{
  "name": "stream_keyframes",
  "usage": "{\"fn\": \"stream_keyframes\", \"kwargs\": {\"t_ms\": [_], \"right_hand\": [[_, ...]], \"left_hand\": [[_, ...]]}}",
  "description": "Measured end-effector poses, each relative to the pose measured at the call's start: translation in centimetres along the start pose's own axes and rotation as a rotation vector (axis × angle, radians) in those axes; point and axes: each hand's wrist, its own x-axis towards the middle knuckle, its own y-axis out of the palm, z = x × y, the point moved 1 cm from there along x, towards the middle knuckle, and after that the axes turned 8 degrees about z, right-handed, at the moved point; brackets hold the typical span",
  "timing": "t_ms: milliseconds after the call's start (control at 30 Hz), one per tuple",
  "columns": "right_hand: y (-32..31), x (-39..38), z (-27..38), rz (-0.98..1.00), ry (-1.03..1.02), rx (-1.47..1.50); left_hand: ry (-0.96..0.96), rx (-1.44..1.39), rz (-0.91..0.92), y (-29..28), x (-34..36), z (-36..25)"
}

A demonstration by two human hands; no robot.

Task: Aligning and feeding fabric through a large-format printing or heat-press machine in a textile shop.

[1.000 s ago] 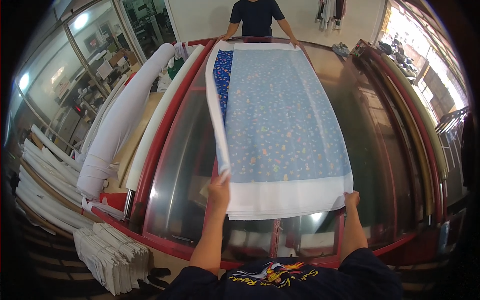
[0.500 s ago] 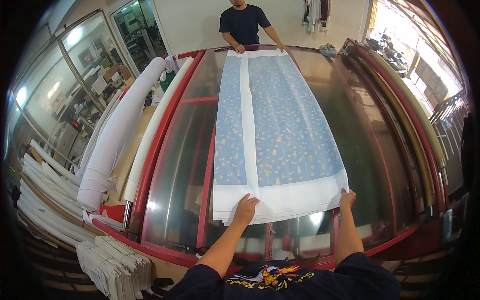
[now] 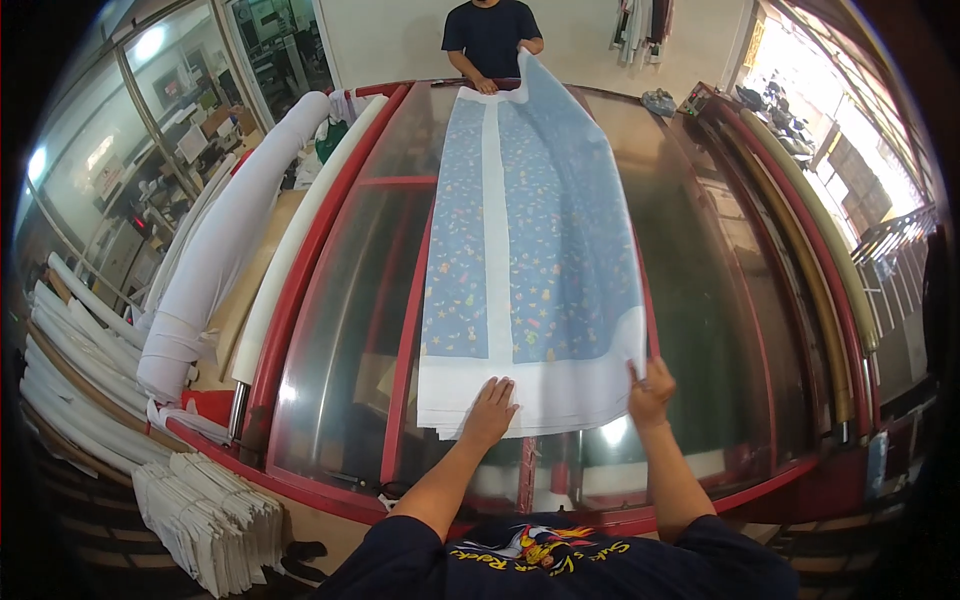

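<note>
A long blue patterned fabric [image 3: 465, 250] with white borders lies in layers along the glass-topped table [image 3: 345, 300]. My left hand [image 3: 489, 408] rests flat on its white near border, fingers stretched out. At the near right corner my right hand [image 3: 652, 390] grips the fabric's edge, lifted and curling inward. The right side of the cloth is raised along its length. Across the table a co-worker [image 3: 490, 40] in a dark shirt holds up the far right corner with one hand; the other hand stays low at the far left edge.
Red rails frame the table. Along the left stand a large white fabric roll [image 3: 235, 240] and a white roller [image 3: 310, 240]; several wrapped rolls [image 3: 80, 370] lie beyond. A stack of folded white sheets [image 3: 210, 520] is at lower left. More rollers [image 3: 800, 250] line the right side.
My right hand has moved left, drawing the fabric's right edge inward and up. The co-worker has raised the far right corner. My left hand has flattened onto the border.
</note>
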Motion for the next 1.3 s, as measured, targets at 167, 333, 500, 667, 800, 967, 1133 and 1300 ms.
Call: {"fn": "stream_keyframes", "kwargs": {"t_ms": [167,333,500,667,800,967,1133,1300], "right_hand": [[5.3,-1.9,8.0,0.232,-0.224,0.145],[15.3,-4.5,15.9,0.6,-0.453,0.112],[20.3,-6.5,17.9,0.847,-0.511,-0.078],[19.1,-6.5,19.3,1.017,-0.492,-0.124],[16.0,-9.4,17.6,1.252,-0.515,0.173],[10.2,-15.0,10.6,0.874,-0.163,0.178],[10.0,-19.4,6.4,0.892,-0.272,0.079],[9.3,-19.8,7.1,0.83,-0.245,-0.087]], "left_hand": [[-0.041,-0.161,-0.009,-1.9,0.7,-1.6],[0.009,-0.098,0.058,2.2,-1.7,-0.3],[-0.015,-0.326,0.026,2.6,-3.3,-0.6],[0.004,-0.315,0.014,1.6,-5.2,-2.0],[-0.297,-0.391,0.341,1.8,-8.3,-2.9],[-0.071,-0.332,0.061,-6.8,-17.6,-5.8],[-0.399,-0.326,-0.017,-11.4,-32.4,-9.3],[-0.773,-0.346,-0.039,-10.7,-43.6,-12.7]]}}
